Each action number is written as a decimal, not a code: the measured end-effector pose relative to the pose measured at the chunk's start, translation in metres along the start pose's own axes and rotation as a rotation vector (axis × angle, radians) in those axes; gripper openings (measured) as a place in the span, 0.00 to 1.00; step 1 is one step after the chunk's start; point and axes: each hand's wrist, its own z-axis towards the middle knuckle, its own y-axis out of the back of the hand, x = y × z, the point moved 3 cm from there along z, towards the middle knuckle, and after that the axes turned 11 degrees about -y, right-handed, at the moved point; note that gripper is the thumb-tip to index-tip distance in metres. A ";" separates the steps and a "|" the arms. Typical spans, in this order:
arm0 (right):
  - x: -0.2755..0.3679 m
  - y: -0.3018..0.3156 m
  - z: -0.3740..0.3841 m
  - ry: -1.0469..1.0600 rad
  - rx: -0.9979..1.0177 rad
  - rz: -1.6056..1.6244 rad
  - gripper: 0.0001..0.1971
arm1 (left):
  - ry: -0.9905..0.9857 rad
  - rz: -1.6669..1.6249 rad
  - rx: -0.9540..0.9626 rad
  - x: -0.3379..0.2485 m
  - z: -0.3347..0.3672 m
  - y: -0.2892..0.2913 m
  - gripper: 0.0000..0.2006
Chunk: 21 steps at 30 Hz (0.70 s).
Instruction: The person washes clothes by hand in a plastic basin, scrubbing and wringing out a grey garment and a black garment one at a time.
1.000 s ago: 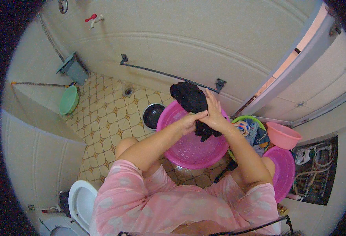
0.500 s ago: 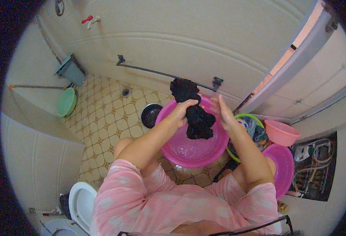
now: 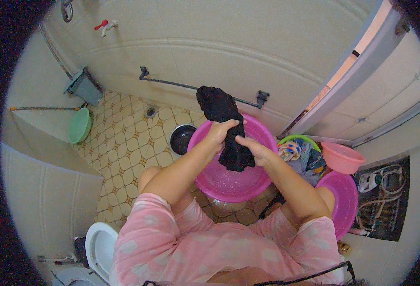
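A bunched black cloth (image 3: 217, 104), whose exact kind I cannot make out, is held up above a large pink basin (image 3: 233, 188). My left hand (image 3: 221, 132) is closed round its middle, thumb across the top. Below that grip, my right hand (image 3: 254, 149) closes on the lower part from the right side. One end of the cloth sticks up past the basin's far rim; the other hangs over the inside of the basin. Some water shows in the bottom of the basin.
A green basin (image 3: 299, 138) of mixed clothes stands right of the pink one, beside a salmon basin (image 3: 343, 157) and a magenta basin (image 3: 347, 205). Left is a dark-lined bowl (image 3: 181, 139) on the tiles. A wall rail (image 3: 171, 83) runs behind; a toilet (image 3: 100, 245) stands at lower left.
My right hand, open and apart from the cloth before, has come in to the left and taken hold of its lower part. The cloth's upper end has shifted slightly up and left.
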 end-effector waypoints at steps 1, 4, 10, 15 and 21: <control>-0.002 0.000 0.003 -0.001 0.000 0.001 0.22 | -0.055 0.107 0.036 0.000 0.001 0.002 0.10; -0.005 -0.001 0.011 0.022 -0.050 -0.141 0.19 | -0.040 0.323 -0.016 0.000 -0.001 0.004 0.11; -0.003 -0.002 0.018 0.113 -0.255 -0.390 0.18 | -0.158 0.413 -0.078 0.006 -0.003 0.001 0.15; -0.006 0.002 0.026 0.248 -0.384 -0.630 0.21 | -0.209 0.577 -0.021 0.011 -0.001 0.004 0.20; -0.013 0.003 0.034 0.345 -0.484 -0.901 0.19 | -0.265 0.916 -0.040 0.025 0.003 0.014 0.19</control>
